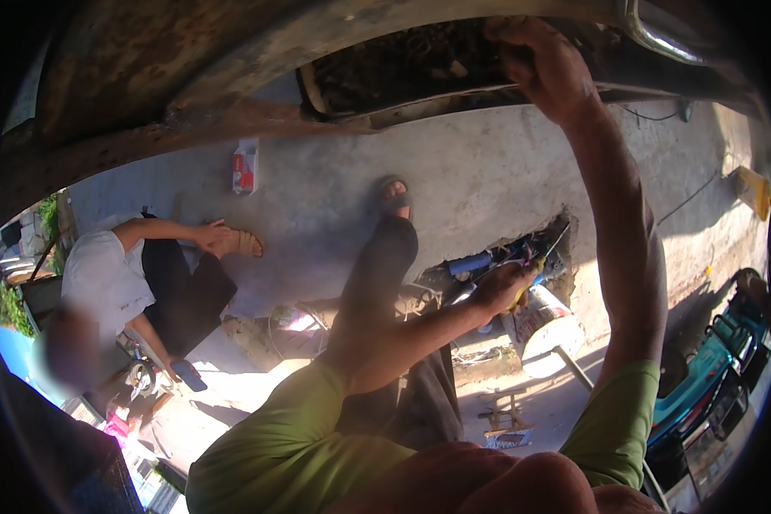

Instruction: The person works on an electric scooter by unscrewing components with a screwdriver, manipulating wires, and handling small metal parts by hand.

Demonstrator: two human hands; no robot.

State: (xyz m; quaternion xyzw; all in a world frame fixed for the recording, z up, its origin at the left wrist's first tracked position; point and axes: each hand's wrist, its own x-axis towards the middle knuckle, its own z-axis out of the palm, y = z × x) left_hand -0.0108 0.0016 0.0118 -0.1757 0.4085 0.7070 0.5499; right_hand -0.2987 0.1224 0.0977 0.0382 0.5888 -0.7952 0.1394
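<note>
My left hand [501,287] grips a screwdriver with a yellow handle [539,264], its thin metal shaft pointing up over a hole in the concrete. My right hand [544,68] is raised to a rusty metal frame [223,73] overhead, fingers curled at the edge of a dark recess [403,68]; what they hold, if anything, is hidden. Below the screwdriver a whitish cylindrical container [544,330] lies beside blue pipes [471,264] in the hole.
A person [103,274] in a white top sits at left, holding a phone [188,373]. A red-and-white box [244,167] lies on the concrete [317,197]. At right stand a teal vehicle [685,385] and a yellow object [754,193]. A pale pipe [574,368] slants nearby.
</note>
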